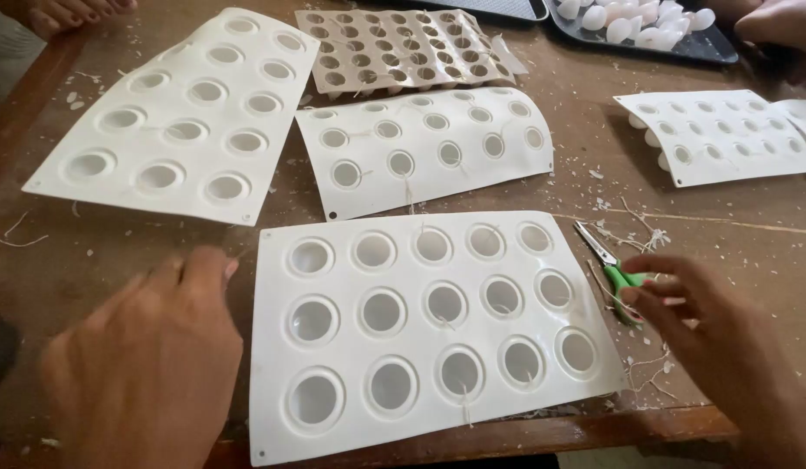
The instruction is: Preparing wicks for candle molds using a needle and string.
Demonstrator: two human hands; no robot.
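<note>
Scissors [613,269] green-handled, right hand [715,326] closing fingers on handles, nothing gripped yet; left hand [147,347] released, beside white mould [420,334]; lift by loops, blades away

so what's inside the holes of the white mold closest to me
Each round hole in the nearest white mold holds a pale filling, several with a thin wick sticking out. How deep the filling goes is hidden, and so is the table under the mold.

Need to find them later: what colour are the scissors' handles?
Green, on the scissors by the right hand, head view.
</note>
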